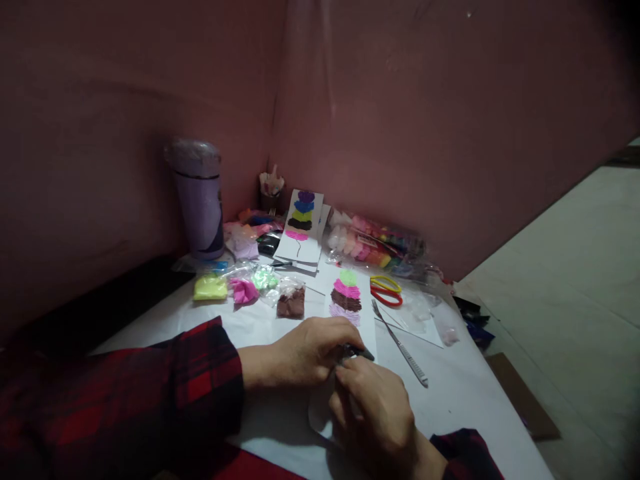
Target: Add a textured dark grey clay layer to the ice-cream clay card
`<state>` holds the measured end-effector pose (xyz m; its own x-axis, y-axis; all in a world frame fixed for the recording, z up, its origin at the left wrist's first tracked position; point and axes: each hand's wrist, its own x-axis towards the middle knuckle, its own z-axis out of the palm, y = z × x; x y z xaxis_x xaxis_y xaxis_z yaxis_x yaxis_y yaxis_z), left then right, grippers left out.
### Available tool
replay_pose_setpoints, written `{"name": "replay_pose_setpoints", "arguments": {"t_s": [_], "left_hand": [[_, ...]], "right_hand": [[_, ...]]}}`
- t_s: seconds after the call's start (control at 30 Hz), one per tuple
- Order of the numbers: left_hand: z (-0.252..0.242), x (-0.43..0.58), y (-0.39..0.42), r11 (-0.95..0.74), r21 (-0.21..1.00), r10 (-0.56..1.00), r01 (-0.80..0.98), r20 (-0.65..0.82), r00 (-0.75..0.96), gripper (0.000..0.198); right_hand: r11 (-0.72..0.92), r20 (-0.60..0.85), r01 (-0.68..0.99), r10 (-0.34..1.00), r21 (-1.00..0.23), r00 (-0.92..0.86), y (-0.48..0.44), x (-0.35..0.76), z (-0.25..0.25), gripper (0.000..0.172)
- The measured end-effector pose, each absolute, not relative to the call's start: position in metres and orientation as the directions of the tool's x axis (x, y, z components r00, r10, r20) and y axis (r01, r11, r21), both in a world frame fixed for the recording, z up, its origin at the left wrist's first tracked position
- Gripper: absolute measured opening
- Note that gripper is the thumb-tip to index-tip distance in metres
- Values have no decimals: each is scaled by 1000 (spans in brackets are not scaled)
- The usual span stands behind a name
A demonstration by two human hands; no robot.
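Observation:
My left hand (310,353) and my right hand (373,413) meet at the table's near edge, fingers curled together around a small dark thing (357,351) that I cannot name. Beneath them lies a white paper piece (319,412). Just beyond my left hand lies a white card (350,300) bearing stacked green, pink, brown and lilac clay shapes. A metal fork (400,343) lies to the right of my hands.
Clay bags in yellow (210,288), pink (243,291), green and brown (291,303) sit at the left. A purple tumbler (200,200), a leaning card with coloured shapes (301,223), a clay pack (373,243) and red and yellow rings (385,291) stand further back. The white table (450,393) drops off at the right.

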<state>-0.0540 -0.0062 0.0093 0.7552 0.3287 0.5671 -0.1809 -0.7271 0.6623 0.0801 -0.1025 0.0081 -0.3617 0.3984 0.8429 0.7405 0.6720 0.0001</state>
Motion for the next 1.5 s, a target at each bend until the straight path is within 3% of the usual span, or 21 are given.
{"name": "replay_pose_setpoints", "arguments": {"t_s": [0.33,0.5,0.77,1.07,1.27,1.5], "left_hand": [[6,-52,-3,-670,672,263,-316,613,745,30],[7,-50,-4,-656,692,306,-301,609,732,22],[4,-51,-3,-702,657,303,-276,627,718,25],[10,-56,-5,-725,667,301,-173,532,791,34],[7,-55,-4,-692,674,242,-259,555,796,42],[6,-52,-3,-700,651,240,-294,602,762,28]], "right_hand": [[614,867,789,389,7,-310,-105,80,10,15],[690,853,723,387,-17,-350,-104,82,7,18],[730,806,683,419,-24,-418,-103,83,9,20],[676,854,737,382,4,-354,-103,81,5,17],[614,885,789,350,31,-308,-105,81,6,14],[651,879,759,365,-4,-308,-105,81,7,14]]}}
